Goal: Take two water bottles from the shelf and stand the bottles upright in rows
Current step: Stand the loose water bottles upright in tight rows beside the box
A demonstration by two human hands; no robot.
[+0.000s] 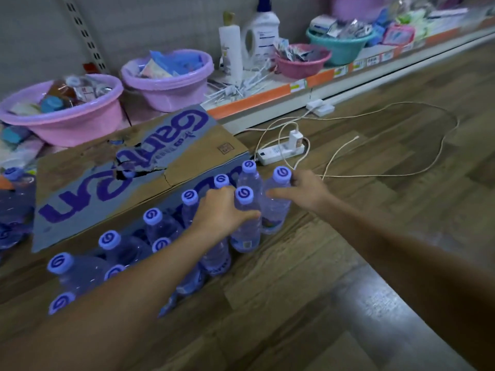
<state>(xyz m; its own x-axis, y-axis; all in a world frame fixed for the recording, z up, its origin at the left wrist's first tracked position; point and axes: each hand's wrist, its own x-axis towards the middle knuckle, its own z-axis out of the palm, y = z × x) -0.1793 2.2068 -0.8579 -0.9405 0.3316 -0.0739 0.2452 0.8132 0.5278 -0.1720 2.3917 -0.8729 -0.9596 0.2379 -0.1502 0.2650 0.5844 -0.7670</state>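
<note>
- The step in hand looks like the placing: both hands are at the far end of the rows of water bottles (150,253), which stand upright on the wooden floor (348,210) just beside a cardboard box (128,167).
- The left hand (223,210) has its grip wrapped around the shoulder of the near bottle (245,223), which stands upright on the floor in the outer row.
- The right hand (308,191) has its grip closed on the neck of the end bottle (276,202), thumb across the front; that bottle also reads as upright and down on the floor.
- The two bottles touch each other and the row behind.
- Next move, as I judge it: let go of both without tipping them, lifting the hands straight up.
- The charger cable (375,145) and power strip (281,152) lie near the end bottle.
</note>
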